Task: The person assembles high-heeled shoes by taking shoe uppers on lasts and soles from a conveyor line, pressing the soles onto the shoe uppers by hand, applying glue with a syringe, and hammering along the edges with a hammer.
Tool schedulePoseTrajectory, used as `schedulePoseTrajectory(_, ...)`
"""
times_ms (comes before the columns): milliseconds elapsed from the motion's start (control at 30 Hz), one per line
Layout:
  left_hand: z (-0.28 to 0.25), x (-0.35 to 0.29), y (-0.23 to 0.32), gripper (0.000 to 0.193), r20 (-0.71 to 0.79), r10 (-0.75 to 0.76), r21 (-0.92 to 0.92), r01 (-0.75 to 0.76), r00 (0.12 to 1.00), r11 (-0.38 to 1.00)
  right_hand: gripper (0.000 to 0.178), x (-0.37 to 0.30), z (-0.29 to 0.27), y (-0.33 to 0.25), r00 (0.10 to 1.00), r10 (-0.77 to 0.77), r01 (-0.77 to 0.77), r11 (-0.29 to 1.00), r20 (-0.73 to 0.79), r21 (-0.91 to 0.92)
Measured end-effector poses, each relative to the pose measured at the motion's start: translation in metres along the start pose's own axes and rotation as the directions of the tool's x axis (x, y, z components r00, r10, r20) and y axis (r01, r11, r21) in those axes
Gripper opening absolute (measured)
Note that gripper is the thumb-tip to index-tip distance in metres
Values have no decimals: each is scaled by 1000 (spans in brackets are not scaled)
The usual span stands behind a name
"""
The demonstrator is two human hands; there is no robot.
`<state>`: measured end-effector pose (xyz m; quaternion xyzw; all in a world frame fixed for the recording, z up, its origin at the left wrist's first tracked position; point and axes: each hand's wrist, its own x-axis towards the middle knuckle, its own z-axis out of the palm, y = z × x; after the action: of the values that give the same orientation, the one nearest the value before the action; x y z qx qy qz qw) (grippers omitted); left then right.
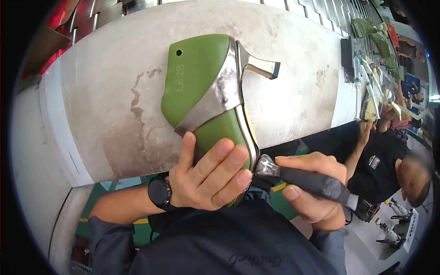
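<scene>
A silver high-heeled shoe (222,90) on a green shoe last (197,80) lies on its side over the worktop, heel toward the back right and toe toward me. My left hand (208,176) lies across the toe end, its fingers over the last and the shoe's edge, holding it; the hand covers much of the toe. In my right hand (316,183) is a hand tool with a black wrapped handle (316,184). Its shiny rounded metal head (266,167) meets the sole edge near the toe. The exact kind of tool cannot be told.
The pale, stained worktop (293,101) spans the middle, with a slatted metal conveyor (321,18) behind it. Several green lasts (366,28) stand at the far right. A co-worker (382,160) works at the right, beside brushes or similar long tools (370,82).
</scene>
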<state>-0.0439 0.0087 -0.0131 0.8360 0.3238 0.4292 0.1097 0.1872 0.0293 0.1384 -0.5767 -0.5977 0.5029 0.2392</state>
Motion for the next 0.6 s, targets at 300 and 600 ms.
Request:
schedulePoseTrajectory(300,2,-4,-2,50,1,47,19,-47,999,999,28,58,-30,-18,934,270,-302,946,234,115)
schedulePoseTrajectory(600,-5,8,-2,45,58,4,58,-8,998,998,60,73,22,1,970,86,5,928,-227,372)
